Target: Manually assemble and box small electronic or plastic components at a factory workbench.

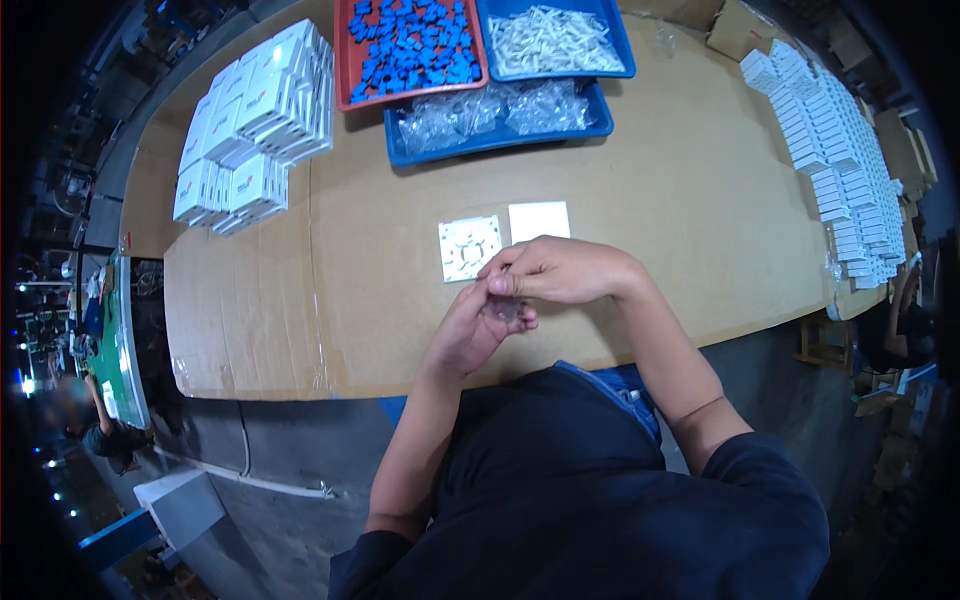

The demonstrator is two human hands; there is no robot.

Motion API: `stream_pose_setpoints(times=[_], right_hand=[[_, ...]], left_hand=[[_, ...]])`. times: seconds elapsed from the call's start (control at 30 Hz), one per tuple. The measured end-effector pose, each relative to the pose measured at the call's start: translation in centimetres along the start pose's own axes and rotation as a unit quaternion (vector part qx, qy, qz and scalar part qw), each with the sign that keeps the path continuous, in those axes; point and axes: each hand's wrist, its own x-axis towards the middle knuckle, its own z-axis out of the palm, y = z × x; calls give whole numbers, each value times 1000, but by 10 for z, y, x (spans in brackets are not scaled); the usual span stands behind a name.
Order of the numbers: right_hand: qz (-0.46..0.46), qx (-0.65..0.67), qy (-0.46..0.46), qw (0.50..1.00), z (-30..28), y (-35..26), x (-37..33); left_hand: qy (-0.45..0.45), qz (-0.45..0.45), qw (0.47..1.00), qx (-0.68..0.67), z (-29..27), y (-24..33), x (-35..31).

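Observation:
My hands meet above the near middle of the cardboard-covered table. My left hand (478, 335) is turned palm up, its fingers curled around what looks like a small clear plastic bag (507, 310). Over it reaches my right hand (560, 270), fingers bent and pressed together at the left fingertips; whatever they pinch is hidden. Just beyond the hands lies a square white plate (468, 250) with cut-outs and raised parts. Beside it, to the right, a plain white square piece (540, 220) lies flat, its near edge partly behind my right hand.
At the back stand a red tray (342, 85) of blue parts, a blue tray (625, 60) of white pieces, and another blue tray (500, 150) of clear plastic bags. White box stacks stand at left (250, 110) and white piece stacks at right (830, 150). Other people sit far to both sides.

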Motion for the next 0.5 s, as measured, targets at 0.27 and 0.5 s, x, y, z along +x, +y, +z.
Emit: stream_pose_setpoints(times=[0.27, 0.5], right_hand=[[43, -22, -76, 996, -9, -12, 1], [-78, 43, 162, 983, -101, 21, 4]], left_hand=[[33, -17, 999, 4, -3, 1, 0], [68, -55, 995, -46, -2, 4, -3]])
